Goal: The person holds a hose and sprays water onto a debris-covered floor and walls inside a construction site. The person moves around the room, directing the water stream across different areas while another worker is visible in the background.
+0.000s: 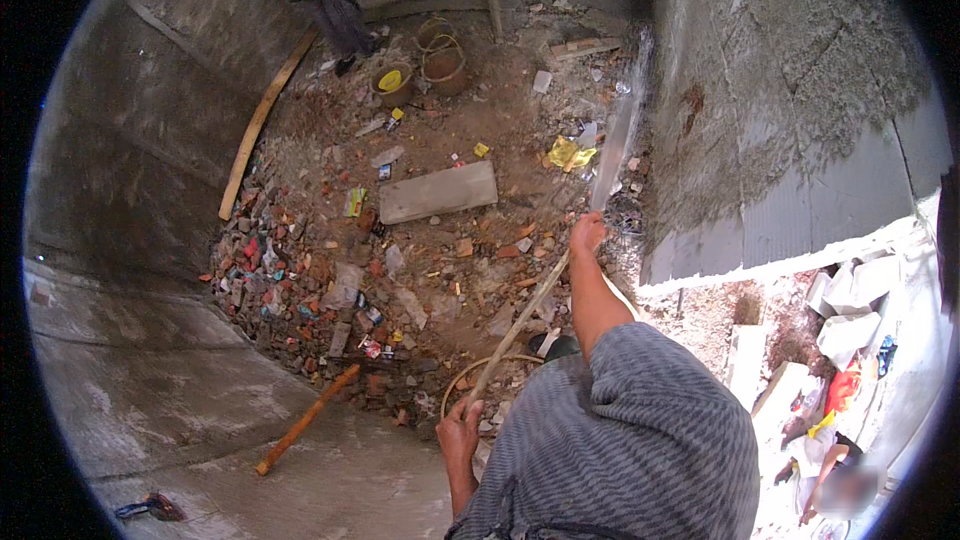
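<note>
A pale yellowish hose [520, 322] runs slantwise between my two hands and loops round below. My left hand [460, 430] is closed round its lower stretch, close to my body. Farther forward, the fingers of my right hand [587, 233] are wrapped round the upper end. From there a shiny, translucent streak [618, 145] reaches away along the foot of the right wall; it looks like water spraying, though its far end blurs out. The right wall [790, 90] bears rough grey mortar above smoother grey boards or panels.
Rubble [300, 280] and broken brick cover the ground. A concrete slab [438, 192] lies mid-floor. Two buckets [392, 85] stand near another person [330, 0] at the far left. A long plank [262, 130] leans left; a wooden stick [307, 420] lies nearer. A second person [845, 485] is at lower right.
</note>
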The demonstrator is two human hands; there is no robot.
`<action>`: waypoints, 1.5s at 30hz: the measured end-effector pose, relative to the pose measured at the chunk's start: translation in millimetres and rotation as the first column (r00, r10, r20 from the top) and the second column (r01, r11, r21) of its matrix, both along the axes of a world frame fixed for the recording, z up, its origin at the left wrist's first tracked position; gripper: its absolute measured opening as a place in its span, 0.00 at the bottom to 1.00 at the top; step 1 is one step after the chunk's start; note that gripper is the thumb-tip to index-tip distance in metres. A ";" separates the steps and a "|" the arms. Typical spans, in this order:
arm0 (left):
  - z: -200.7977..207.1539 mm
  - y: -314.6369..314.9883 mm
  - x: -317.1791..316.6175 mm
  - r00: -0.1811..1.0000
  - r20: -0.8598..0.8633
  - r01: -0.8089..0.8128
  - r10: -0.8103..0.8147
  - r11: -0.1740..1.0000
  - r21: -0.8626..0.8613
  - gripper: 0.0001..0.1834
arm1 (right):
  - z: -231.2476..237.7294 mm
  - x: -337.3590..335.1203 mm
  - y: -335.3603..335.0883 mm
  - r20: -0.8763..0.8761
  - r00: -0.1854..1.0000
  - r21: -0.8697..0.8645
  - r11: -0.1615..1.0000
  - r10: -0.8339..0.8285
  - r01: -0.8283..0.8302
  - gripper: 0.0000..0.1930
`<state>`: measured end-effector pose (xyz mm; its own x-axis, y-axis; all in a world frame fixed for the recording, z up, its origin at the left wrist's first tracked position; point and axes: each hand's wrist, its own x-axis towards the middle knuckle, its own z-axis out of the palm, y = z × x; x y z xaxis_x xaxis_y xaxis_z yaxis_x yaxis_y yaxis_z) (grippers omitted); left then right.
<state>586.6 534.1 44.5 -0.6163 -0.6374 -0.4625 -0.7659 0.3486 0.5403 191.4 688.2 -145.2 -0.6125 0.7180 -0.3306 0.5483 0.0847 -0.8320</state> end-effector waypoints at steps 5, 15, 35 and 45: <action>-1.1 -10.9 9.8 0.999 0.027 -0.023 0.023 1.000 0.006 0.23 | 0.9 13.9 -11.9 0.187 0.976 0.016 0.993 0.112 -0.117 0.23; 16.1 -11.4 1.3 0.988 0.154 -0.026 0.008 0.993 0.114 0.25 | 15.7 19.1 -9.9 0.165 0.900 0.205 0.878 0.404 -0.432 0.27; -0.1 5.6 7.7 0.989 0.135 0.024 -0.059 0.968 0.249 0.29 | 24.5 13.1 18.4 0.156 0.790 0.181 0.769 0.593 -0.613 0.28; -8.3 16.9 34.9 0.981 0.087 0.162 -0.171 0.981 0.108 0.27 | -74.3 -21.0 20.1 0.248 0.607 -0.052 0.636 0.755 -0.770 0.21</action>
<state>621.5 551.0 36.2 -0.6597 -0.4770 -0.5807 -0.7515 0.4235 0.5059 170.4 708.3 -219.6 -0.8593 0.0476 -0.5092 0.4321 0.6004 -0.6729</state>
